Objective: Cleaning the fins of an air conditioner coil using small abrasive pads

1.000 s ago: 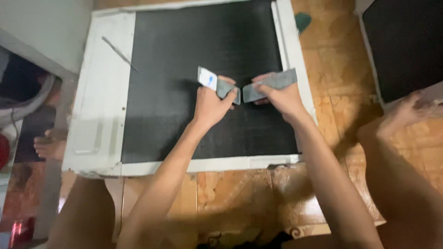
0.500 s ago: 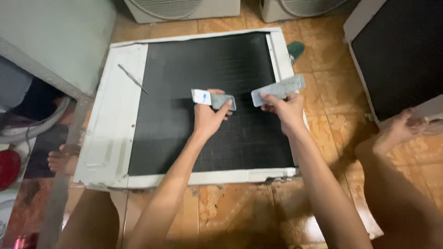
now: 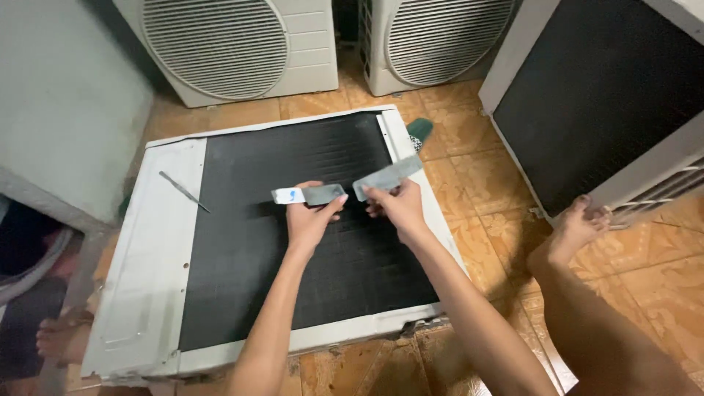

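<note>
Your left hand grips a grey flat strip; your right hand grips a second grey strip. Since a second ago the strips have parted, ends just apart, above the black condenser coil. Thin metal tool lies on the white casing.

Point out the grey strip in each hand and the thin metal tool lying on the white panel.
Left-hand grey strip point(image 3: 312, 194), head view, middle of the strip.
Right-hand grey strip point(image 3: 389, 176), head view, middle of the strip.
Thin metal tool point(image 3: 183, 191), head view, mid-shaft.
</note>
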